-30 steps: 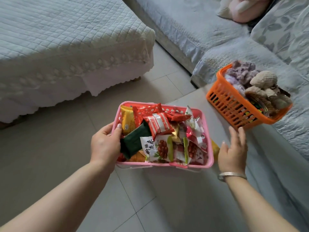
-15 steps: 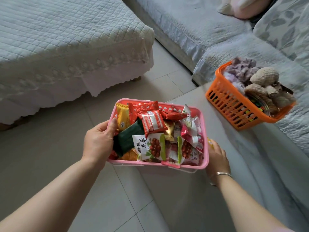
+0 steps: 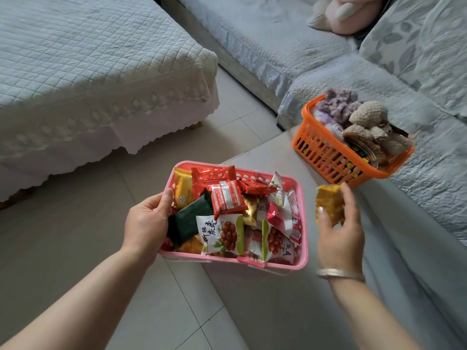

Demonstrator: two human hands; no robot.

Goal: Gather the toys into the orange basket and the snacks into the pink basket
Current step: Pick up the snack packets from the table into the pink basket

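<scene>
Chinese characters, unread, mark packets in the pink basket (image 3: 302, 198). Left hand (image 3: 146, 223) grips its rim; right hand (image 3: 338, 228), beside it, pinches a yellow packet (image 3: 329, 205).

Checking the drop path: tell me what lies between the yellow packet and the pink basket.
Nothing: in the head view, only bare grey tabletop shows between the yellow packet in the right hand and the pink basket.

Right hand (image 3: 340, 232), a second ago open and reaching toward spot just right of pink basket (image 3: 302, 238), half a second ago low beside basket's right wall, now raised clear of it. Fingers now curled round yellow snack packet (image 3: 328, 205), packet held just right of basket rim, not yet inside.
</scene>
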